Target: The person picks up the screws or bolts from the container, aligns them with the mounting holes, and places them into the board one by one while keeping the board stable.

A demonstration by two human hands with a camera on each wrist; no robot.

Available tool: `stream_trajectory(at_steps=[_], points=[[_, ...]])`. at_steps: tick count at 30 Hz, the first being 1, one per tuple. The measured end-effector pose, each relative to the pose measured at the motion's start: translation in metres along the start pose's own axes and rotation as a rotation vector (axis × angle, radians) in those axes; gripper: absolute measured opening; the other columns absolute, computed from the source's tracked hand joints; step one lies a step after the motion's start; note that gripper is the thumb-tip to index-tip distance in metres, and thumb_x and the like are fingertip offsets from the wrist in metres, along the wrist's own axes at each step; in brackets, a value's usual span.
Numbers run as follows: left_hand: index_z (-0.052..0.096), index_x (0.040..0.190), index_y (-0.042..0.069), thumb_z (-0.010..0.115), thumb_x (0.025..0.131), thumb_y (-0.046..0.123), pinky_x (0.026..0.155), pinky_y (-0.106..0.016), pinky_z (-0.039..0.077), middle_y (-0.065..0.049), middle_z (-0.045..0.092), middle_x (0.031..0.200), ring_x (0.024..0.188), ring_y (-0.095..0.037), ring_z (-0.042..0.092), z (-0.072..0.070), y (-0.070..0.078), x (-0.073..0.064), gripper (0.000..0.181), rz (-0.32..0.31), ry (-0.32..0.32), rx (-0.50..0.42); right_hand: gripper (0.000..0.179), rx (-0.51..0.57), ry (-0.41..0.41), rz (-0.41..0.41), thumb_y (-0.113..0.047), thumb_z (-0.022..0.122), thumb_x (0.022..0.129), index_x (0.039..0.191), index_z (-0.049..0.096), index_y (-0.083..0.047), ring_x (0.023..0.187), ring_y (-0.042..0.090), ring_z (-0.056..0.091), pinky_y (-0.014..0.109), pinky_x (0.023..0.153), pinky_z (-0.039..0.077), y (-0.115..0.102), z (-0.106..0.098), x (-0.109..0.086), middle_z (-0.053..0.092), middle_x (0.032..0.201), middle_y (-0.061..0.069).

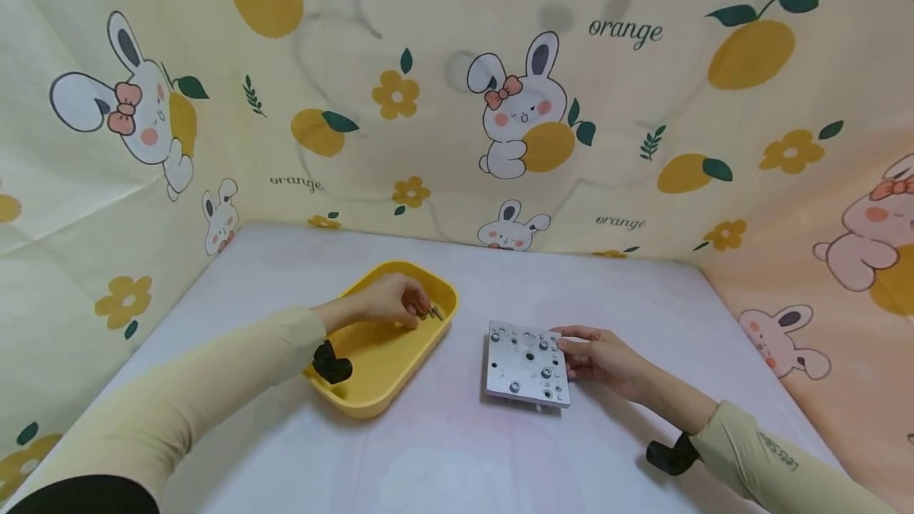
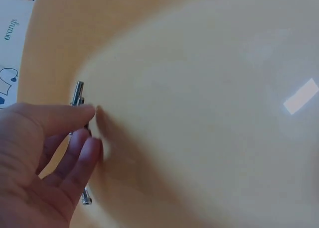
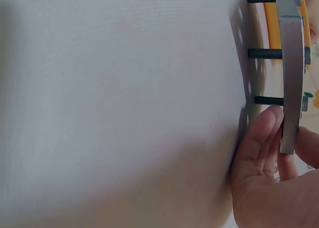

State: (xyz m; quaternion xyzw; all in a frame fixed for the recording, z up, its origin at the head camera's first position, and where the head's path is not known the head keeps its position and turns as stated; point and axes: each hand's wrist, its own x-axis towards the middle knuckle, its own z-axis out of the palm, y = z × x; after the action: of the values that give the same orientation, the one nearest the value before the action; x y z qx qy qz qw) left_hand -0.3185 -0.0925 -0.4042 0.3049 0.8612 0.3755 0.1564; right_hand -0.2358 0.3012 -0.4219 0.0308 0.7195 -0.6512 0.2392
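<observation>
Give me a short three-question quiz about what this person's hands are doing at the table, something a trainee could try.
1. True or false: the left hand is inside the yellow tray.
2. What does the right hand grip? A) a metal plate B) a cup C) a cloth
3. Fill in: the left hand's fingers pinch small metal ____ .

Key
1. True. The hand reaches into the tray, which rests on the white table.
2. A. It holds the edge of the metal plate; the right wrist view shows the plate lifted off the table on dark threaded bolts passing through it.
3. Screws. The screws show at the fingertips in the left wrist view.
</observation>
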Motion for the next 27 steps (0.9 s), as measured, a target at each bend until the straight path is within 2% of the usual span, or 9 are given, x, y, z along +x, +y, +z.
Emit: stream_trajectory(at_steps=[5,11,15,23,27], points=[[0.070,0.098,-0.002,0.080,0.076,-0.007,0.075,-0.024,0.054,-0.010,0.071,0.095,0.087,-0.023,0.067,0.004,0.000,0.001,0.024,0.027,-0.050,0.010,0.049,-0.001,-0.005,0.000,-0.019,0.063,0.098,0.140,0.049,0.002,0.080,0.019,0.061,0.030,0.073,0.054,0.001,0.000,-0.001,0.068,0.106,0.011],[0.070,0.091,0.000,0.081,0.076,-0.006,0.070,-0.022,0.054,-0.005,0.070,0.084,0.076,-0.012,0.063,0.009,-0.001,0.008,0.019,0.083,-0.082,0.035,0.049,-0.010,-0.002,0.006,-0.019,0.063,0.098,0.140,0.048,0.002,0.080,0.019,0.061,0.031,0.073,0.054,-0.001,-0.003,-0.004,0.068,0.106,0.010],[0.071,0.089,0.002,0.082,0.077,-0.002,0.069,-0.023,0.054,-0.003,0.070,0.083,0.074,-0.010,0.062,0.009,-0.002,0.010,0.017,0.109,-0.102,0.063,0.048,-0.021,-0.008,0.011,-0.018,0.061,0.099,0.140,0.048,0.002,0.080,0.019,0.061,0.030,0.072,0.054,-0.003,-0.004,-0.004,0.068,0.105,0.011],[0.071,0.091,0.001,0.080,0.077,-0.008,0.075,-0.027,0.055,-0.007,0.070,0.087,0.081,-0.019,0.066,0.006,-0.010,0.006,0.019,0.102,-0.200,-0.011,0.047,-0.010,-0.028,0.005,-0.016,0.062,0.098,0.139,0.048,0.004,0.079,0.018,0.061,0.030,0.070,0.054,-0.004,-0.001,0.000,0.068,0.104,0.011],[0.071,0.091,0.000,0.079,0.078,-0.008,0.075,-0.027,0.055,-0.008,0.070,0.087,0.082,-0.021,0.066,0.005,-0.011,0.004,0.017,0.112,-0.216,-0.016,0.047,-0.016,-0.024,0.012,-0.016,0.062,0.098,0.139,0.049,0.003,0.078,0.018,0.061,0.030,0.070,0.055,-0.003,0.000,0.002,0.068,0.103,0.011]])
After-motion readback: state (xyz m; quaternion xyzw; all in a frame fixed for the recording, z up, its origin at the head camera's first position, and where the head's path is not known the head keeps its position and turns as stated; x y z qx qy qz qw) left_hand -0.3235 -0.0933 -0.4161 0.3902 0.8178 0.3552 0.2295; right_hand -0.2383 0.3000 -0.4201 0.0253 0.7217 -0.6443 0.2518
